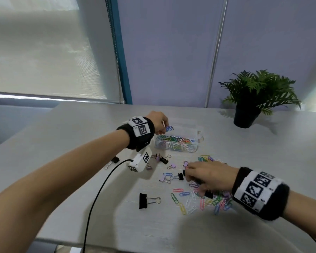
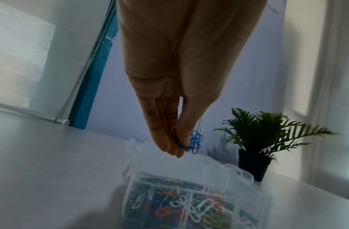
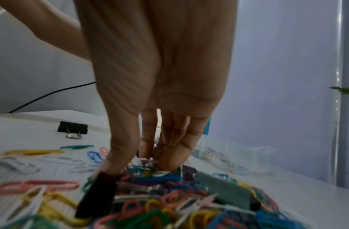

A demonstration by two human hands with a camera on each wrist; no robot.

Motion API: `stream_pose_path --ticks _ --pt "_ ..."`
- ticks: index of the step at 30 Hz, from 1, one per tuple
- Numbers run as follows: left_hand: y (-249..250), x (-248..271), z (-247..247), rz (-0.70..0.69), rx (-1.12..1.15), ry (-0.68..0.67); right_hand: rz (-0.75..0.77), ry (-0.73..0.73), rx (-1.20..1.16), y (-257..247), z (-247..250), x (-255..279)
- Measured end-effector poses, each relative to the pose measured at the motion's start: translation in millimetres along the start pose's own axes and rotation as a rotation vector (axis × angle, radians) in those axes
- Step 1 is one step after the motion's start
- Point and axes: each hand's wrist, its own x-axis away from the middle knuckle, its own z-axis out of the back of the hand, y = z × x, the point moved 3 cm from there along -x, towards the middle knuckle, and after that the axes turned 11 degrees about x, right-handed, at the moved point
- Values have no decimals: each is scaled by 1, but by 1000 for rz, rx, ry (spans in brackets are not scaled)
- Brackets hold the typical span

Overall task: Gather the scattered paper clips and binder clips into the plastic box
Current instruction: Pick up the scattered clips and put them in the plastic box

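Note:
My left hand (image 1: 161,130) hovers over the far left corner of the clear plastic box (image 1: 176,149) and pinches a few blue paper clips (image 1: 169,128). The left wrist view shows the same clips (image 2: 196,143) between thumb and fingers (image 2: 169,147), above the box (image 2: 169,181), which holds many coloured clips. My right hand (image 1: 189,177) is down on the table with its fingertips (image 3: 165,156) and thumb drawn together in the pile of coloured paper clips (image 3: 160,201), against a black binder clip (image 3: 97,196). More clips (image 1: 217,199) lie scattered under and around that hand.
A large black binder clip (image 1: 145,200) lies at the front left of the pile. Small purple and black binder clips (image 1: 164,178) sit between the hands. A potted plant (image 1: 254,99) stands at the back right. A black cable (image 1: 98,189) runs off the front edge.

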Motion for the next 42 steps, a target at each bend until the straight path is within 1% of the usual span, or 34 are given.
stream_pose_path --ticks 5,7,10,12,13,15,18,19,21,23,25,28,31,36,42 --pt "-6 -9 -13 11 -61 -50 -13 46 -84 4 -2 -4" --pt "-7 -5 -13 -10 -61 -36 -14 55 -101 4 -3 -5" --pt "0 11 -9 -109 -103 -13 -26 70 -129 8 -4 -5" --pt "10 30 -11 -208 -112 -42 -38 110 -187 12 -4 -5" --pt "15 42 -15 -252 -112 -72 -49 138 -230 15 -3 -4" --pt "22 65 -28 -297 -112 -171 -83 197 -339 22 1 -2" --pt "24 96 -57 -301 -158 -369 -166 283 -526 33 8 4" --pt "24 103 -67 -293 -200 -414 -187 313 -585 36 10 5" --pt "20 112 -86 -254 -300 -458 -208 353 -714 42 10 6" --pt "17 115 -101 -218 -338 -445 -217 366 -870 45 8 6" --pt "16 114 -111 -208 -290 -397 -217 373 -976 46 6 8" --pt "16 107 -114 -219 -198 -305 -219 368 -1009 47 2 10" --pt "20 102 -114 -219 -131 -264 -236 376 -1026 48 1 13" --pt "26 99 -117 -284 -144 -262 -250 405 -1046 51 4 15" --pt "28 97 -120 -267 -253 -347 -268 423 -1074 55 9 10"
